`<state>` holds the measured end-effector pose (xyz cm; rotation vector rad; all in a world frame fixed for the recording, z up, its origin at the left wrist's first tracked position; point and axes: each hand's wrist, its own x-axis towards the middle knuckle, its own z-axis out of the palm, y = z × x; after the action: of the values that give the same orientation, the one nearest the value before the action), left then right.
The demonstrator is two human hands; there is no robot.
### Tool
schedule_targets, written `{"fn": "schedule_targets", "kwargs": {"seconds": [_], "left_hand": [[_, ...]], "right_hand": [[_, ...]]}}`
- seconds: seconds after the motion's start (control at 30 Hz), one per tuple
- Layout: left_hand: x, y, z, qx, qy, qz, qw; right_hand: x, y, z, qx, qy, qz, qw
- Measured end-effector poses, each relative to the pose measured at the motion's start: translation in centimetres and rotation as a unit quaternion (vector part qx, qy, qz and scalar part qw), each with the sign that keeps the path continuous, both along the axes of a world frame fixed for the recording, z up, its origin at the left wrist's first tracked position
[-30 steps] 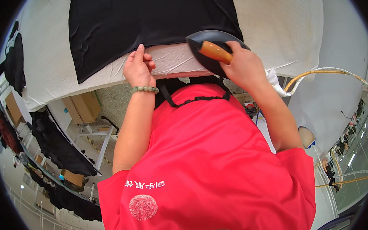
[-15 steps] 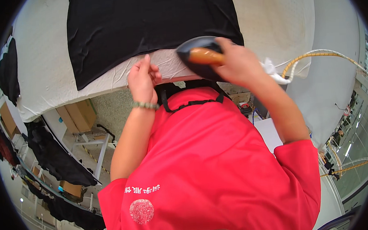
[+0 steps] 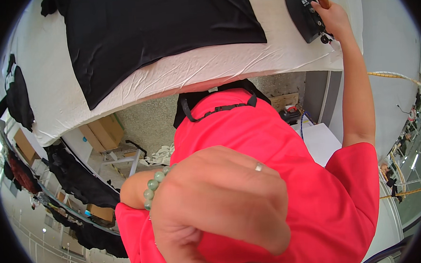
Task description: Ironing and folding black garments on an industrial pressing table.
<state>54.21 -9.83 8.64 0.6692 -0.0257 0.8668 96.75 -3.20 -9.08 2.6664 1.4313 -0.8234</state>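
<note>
At the far right of the pressing table (image 3: 169, 69), my right hand (image 3: 334, 21) is closed on an iron (image 3: 302, 15) with a dark body and a brown handle. The iron is apart from the black cloth (image 3: 162, 24), which lies spread on the white table cover. My left hand (image 3: 218, 197), raised very near the camera, shows its back. Its fingers are curled, and whatever may be in them is hidden. A ring and a green bead bracelet are on it.
Cardboard boxes (image 3: 103, 132) stand below the table on the left. Black garments (image 3: 74, 174) hang at the left side. A yellow-and-white hose (image 3: 393, 75) runs at the right. A white surface (image 3: 323, 142) is beside my right arm.
My right hand has carried the iron away from the cloth's near edge to the far right. My left hand has come up from the table edge toward the camera.
</note>
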Motion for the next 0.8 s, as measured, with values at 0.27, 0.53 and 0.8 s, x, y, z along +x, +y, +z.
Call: {"fn": "schedule_targets", "kwargs": {"seconds": [0.27,0.53,0.8], "left_hand": [[2.3,-0.9,0.4,0.015,0.157,0.067,0.985],[-6.3,-4.1,-18.5,-0.447,0.499,0.389,0.632],[-5.2,-0.3,-20.8,-0.488,0.525,0.386,0.581]], "right_hand": [[1.1,0.8,-1.0,0.130,-0.106,0.141,0.976],[-8.7,-7.9,0.6,0.242,0.145,0.106,0.953],[-13.4,-10.2,-2.5,-0.031,0.392,-0.101,0.914]]}}
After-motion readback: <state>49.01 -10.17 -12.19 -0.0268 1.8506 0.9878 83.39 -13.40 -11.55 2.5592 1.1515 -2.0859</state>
